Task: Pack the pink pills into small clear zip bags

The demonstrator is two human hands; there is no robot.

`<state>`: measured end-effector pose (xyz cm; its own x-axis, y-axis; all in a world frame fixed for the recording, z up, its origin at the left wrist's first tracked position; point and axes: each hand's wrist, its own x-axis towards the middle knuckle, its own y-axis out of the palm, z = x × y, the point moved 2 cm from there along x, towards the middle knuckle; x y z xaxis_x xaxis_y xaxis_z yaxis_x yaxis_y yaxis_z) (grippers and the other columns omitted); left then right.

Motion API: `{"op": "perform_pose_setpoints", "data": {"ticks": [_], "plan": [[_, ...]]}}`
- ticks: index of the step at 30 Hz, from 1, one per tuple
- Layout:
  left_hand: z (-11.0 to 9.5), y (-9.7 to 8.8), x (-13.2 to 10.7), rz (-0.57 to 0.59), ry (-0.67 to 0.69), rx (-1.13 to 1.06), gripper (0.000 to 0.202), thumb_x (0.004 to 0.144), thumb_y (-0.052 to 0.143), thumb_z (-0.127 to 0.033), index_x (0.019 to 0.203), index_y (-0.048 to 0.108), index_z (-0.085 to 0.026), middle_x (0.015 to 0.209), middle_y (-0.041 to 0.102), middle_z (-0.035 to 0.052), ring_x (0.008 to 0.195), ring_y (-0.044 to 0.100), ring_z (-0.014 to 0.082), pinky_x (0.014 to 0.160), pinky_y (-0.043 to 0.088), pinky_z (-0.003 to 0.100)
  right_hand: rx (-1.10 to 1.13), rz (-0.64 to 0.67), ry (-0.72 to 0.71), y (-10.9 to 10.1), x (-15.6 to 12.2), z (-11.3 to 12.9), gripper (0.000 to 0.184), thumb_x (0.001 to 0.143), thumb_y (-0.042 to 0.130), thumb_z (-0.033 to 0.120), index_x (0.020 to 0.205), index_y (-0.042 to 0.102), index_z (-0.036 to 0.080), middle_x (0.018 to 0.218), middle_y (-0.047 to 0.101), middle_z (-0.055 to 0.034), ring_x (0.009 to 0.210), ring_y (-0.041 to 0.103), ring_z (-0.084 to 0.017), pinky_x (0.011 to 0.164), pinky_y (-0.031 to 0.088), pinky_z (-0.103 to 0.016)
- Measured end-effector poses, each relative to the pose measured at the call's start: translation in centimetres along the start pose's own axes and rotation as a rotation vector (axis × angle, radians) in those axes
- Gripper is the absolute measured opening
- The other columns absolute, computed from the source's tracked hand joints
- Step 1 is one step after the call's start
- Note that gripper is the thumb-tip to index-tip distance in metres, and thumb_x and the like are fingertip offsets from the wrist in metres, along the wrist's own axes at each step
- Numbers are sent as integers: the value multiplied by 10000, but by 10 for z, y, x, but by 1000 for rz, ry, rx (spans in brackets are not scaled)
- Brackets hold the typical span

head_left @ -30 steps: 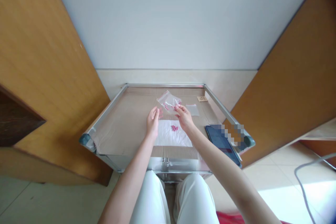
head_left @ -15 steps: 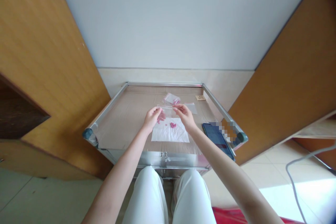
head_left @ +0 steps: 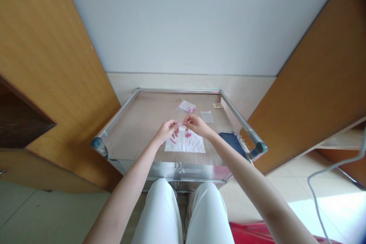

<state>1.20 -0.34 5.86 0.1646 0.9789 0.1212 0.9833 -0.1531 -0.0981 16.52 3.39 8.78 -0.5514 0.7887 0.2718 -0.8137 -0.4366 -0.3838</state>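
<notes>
My left hand [head_left: 168, 130] and my right hand [head_left: 195, 125] meet above a white paper sheet [head_left: 185, 145], their fingertips pinching a small clear plastic bag [head_left: 180, 128] between them. Pink beads [head_left: 188, 134] lie on the sheet just below my right hand, and a few more [head_left: 172, 141] sit near my left hand. Farther back, a clear zip bag with pink beads [head_left: 186, 106] rests on the cardboard. Another clear bag [head_left: 207, 117] lies flat to its right. Whether the pinched bag holds beads is hidden by my fingers.
A metal-framed tray [head_left: 177, 91] lined with cardboard [head_left: 137, 129] holds everything. A small tan card [head_left: 217, 105] lies at its back right, and a dark blue tablet or phone [head_left: 232, 143] at its right edge. Wooden panels [head_left: 57, 65] stand on both sides.
My hands have moved closer together and lower, over the paper. The bead-filled bag stays on the cardboard. The beads near my left hand now show on the paper.
</notes>
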Motion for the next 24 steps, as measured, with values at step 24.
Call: {"op": "perform_pose_setpoints", "data": {"ticks": [24], "plan": [[-10,-3,-9,65,-1,159,376,654,569,-413,949,530,-182,733,543,24,476,489,79,324,350,149,52,265,162,4,-2,5,131,605,551,176,658,665,137,471,540,17,421,460,-65,403,370,-172]]}}
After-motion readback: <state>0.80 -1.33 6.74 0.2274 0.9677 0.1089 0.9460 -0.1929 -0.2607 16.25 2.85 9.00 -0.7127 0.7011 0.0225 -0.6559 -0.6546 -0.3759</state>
